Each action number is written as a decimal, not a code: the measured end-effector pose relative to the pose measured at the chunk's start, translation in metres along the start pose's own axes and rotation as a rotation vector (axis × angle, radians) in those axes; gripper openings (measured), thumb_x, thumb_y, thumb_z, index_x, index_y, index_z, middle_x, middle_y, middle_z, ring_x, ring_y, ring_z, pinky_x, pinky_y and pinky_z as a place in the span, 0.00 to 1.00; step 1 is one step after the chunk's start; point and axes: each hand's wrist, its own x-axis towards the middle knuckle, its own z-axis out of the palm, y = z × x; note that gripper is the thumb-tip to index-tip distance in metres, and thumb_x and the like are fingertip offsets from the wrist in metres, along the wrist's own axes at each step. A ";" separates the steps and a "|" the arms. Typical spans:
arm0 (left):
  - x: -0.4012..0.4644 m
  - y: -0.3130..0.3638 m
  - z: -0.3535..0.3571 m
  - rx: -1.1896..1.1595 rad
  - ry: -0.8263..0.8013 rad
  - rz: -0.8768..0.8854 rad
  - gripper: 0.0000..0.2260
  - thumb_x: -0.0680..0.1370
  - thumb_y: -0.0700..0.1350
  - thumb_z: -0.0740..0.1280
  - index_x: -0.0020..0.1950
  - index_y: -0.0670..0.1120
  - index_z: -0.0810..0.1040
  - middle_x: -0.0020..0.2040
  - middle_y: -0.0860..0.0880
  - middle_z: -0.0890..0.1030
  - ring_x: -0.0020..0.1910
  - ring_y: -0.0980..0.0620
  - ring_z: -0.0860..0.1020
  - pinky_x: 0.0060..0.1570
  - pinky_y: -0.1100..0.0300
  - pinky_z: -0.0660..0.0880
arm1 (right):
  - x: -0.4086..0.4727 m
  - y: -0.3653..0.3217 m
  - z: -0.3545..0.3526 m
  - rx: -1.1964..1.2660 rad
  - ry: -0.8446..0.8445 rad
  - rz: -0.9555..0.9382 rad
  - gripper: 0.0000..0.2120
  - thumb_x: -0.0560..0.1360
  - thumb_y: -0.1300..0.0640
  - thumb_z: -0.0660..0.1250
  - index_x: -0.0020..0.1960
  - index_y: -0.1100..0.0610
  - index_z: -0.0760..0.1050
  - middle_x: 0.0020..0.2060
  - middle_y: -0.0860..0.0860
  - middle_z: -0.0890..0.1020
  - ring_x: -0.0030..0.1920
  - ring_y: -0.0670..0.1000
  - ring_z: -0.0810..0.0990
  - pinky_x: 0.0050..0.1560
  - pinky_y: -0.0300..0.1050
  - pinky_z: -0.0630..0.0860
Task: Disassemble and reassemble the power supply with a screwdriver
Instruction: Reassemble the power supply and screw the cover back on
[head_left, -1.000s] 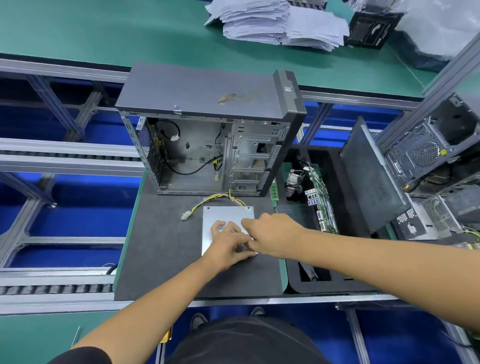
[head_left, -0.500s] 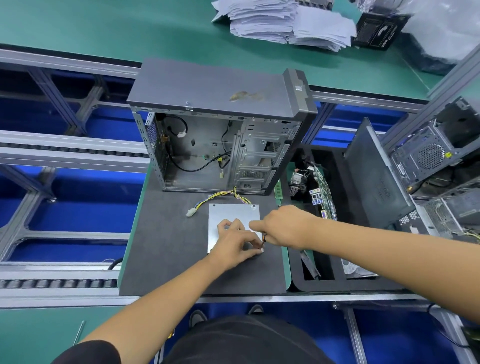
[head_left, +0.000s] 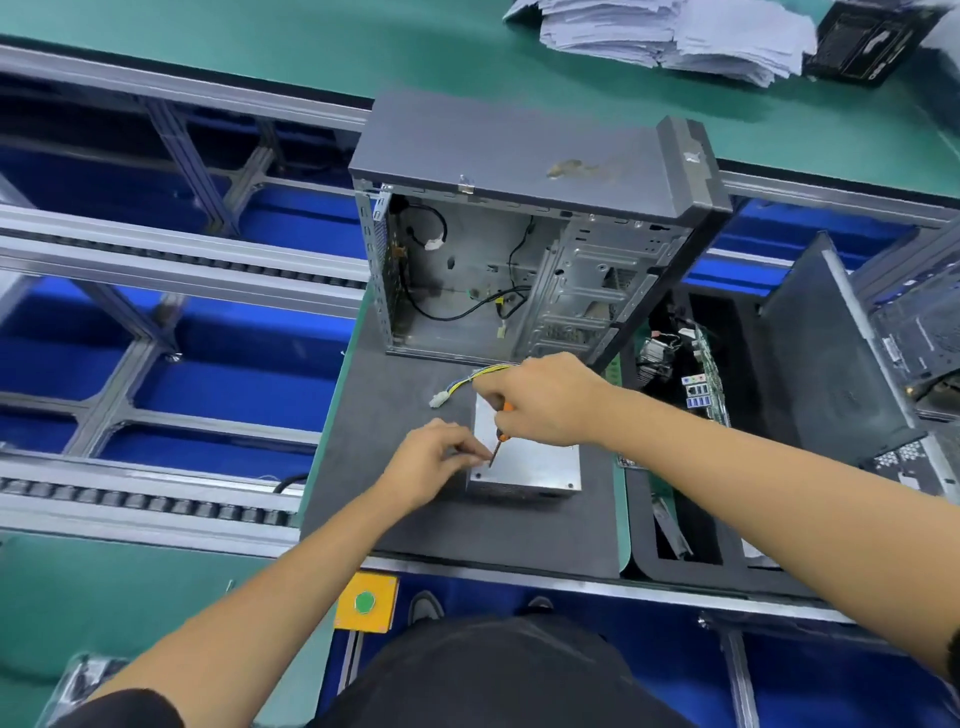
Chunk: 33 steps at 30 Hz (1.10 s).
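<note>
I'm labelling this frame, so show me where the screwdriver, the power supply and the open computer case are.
screwdriver (head_left: 500, 435): head view, dark shaft below the orange handle.
power supply (head_left: 540, 465): head view, bare top plate.
computer case (head_left: 498, 140): head view, grey top panel.

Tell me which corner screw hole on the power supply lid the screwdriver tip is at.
The near-left one: the screwdriver tip meets the power supply lid there, beside the left hand fingertips. The near-right hole sits untouched; the right hand hides the far corners.

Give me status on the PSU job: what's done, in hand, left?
Done: power supply sits out of the open case, on the grey mat.
In hand: right hand holds the screwdriver, tip at the near-left corner of the lid; left hand pinches at the tip.
Left: lid looks still on, so opening, reassembly, refitting.
</note>
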 end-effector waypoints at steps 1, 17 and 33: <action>-0.006 -0.002 -0.005 0.005 -0.006 -0.019 0.06 0.76 0.41 0.74 0.47 0.53 0.86 0.44 0.57 0.84 0.50 0.54 0.76 0.55 0.53 0.74 | 0.005 -0.004 0.003 0.013 -0.016 -0.002 0.11 0.73 0.53 0.61 0.37 0.46 0.60 0.30 0.43 0.72 0.32 0.42 0.68 0.31 0.45 0.59; -0.014 -0.010 0.000 0.017 -0.057 -0.003 0.03 0.77 0.41 0.73 0.49 0.49 0.83 0.47 0.55 0.85 0.54 0.53 0.75 0.56 0.51 0.74 | 0.025 -0.010 0.013 0.041 -0.077 0.017 0.10 0.72 0.53 0.61 0.37 0.47 0.60 0.36 0.46 0.77 0.38 0.52 0.75 0.38 0.48 0.70; -0.009 -0.022 0.004 0.118 -0.104 0.116 0.02 0.80 0.47 0.70 0.51 0.52 0.79 0.49 0.58 0.81 0.51 0.56 0.74 0.50 0.49 0.76 | 0.023 -0.012 0.015 0.005 -0.047 0.007 0.06 0.73 0.53 0.62 0.41 0.48 0.64 0.33 0.46 0.75 0.32 0.43 0.67 0.31 0.45 0.55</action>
